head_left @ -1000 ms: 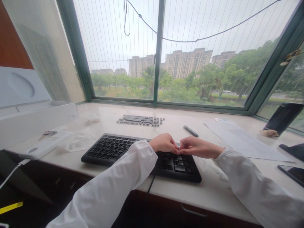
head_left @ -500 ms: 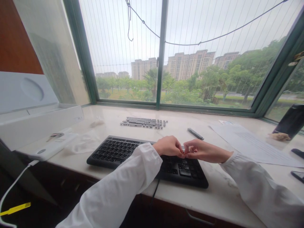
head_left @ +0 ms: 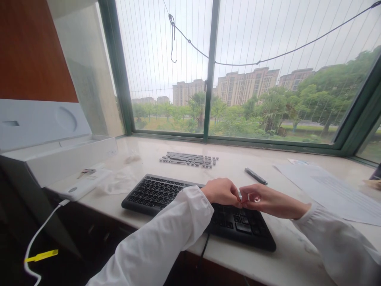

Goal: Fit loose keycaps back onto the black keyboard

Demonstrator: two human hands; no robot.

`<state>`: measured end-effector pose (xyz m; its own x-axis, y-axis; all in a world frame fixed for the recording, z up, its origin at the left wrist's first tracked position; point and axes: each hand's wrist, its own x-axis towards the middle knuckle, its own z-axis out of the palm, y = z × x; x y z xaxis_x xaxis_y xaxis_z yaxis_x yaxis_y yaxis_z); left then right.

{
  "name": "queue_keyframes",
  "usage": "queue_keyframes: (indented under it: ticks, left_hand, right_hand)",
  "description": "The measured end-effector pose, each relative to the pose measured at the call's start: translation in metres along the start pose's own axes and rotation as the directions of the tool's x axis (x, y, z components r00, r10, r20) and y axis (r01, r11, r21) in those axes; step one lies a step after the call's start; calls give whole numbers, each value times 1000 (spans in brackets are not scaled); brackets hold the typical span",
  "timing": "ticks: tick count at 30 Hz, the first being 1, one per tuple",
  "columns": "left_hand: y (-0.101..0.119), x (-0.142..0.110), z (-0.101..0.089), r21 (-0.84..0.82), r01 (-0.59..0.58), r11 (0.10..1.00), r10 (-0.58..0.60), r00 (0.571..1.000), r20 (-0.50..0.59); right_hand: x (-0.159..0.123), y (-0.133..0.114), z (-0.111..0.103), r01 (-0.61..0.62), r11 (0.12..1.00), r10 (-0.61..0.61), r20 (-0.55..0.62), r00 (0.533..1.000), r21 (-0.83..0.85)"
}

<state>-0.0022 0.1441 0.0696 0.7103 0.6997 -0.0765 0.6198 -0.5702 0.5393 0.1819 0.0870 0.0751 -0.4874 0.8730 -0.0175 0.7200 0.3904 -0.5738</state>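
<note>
A black keyboard lies at a slant along the front edge of the counter, its key sockets bare over the left part. My left hand and my right hand meet above its right part. Both are closed in a pinch with fingertips touching. Something small and dark may be between the fingertips, but I cannot make it out. A few keycaps sit on the keyboard near its right end. Loose grey keycaps are laid out in rows behind the keyboard.
A dark pen-like object and paper sheets lie to the right. Leftward are an open white box, crumpled plastic, and a white device with a cable. A window stands behind the counter.
The whole scene has shifted right and slightly down as my view turned left. My hands keep the same pinch over the keyboard's right part.
</note>
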Motion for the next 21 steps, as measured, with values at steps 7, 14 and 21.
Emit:
queue_keyframes:
  ticks: [7, 14, 21]
  left_hand:
    - [3, -2, -2, 65, -32, 997, 33, 999, -16]
    - [3, 1, -1, 16, 23, 1000, -23, 1000, -3]
    - [0, 5, 1, -55, 12, 998, -11, 1000, 23]
  right_hand:
    - [0, -9, 0, 2, 998, -2, 8, 1000, -55]
    - [4, -2, 4, -38, 999, 38, 1, 999, -22]
    - [7, 2, 6, -79, 997, 79, -16, 997, -12]
